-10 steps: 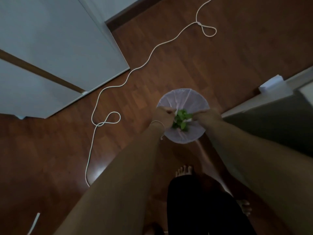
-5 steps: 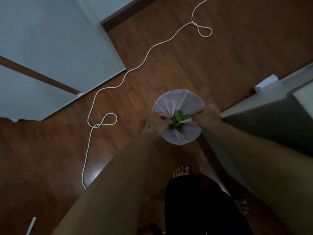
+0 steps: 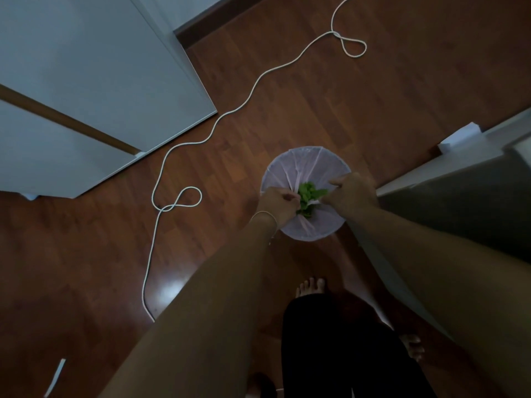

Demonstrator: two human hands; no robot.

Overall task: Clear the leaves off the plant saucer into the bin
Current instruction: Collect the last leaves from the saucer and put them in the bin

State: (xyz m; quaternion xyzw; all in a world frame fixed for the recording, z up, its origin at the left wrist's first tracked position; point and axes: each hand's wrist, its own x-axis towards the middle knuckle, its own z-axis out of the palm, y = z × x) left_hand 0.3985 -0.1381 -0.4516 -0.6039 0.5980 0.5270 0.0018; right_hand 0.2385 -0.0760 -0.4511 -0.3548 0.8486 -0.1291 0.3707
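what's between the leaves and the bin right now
Nothing visible. Both hands, left hand and right hand, hold the green leaves directly above the open mouth of the bin, which has a pale liner. No lid or other thing sits between them.

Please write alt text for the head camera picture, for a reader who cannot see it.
Seen from above, a left hand and a right hand hold a bunch of green leaves over a round bin lined with a pale bag. The bin stands on a dark wooden floor, where a white cord lies in loops.
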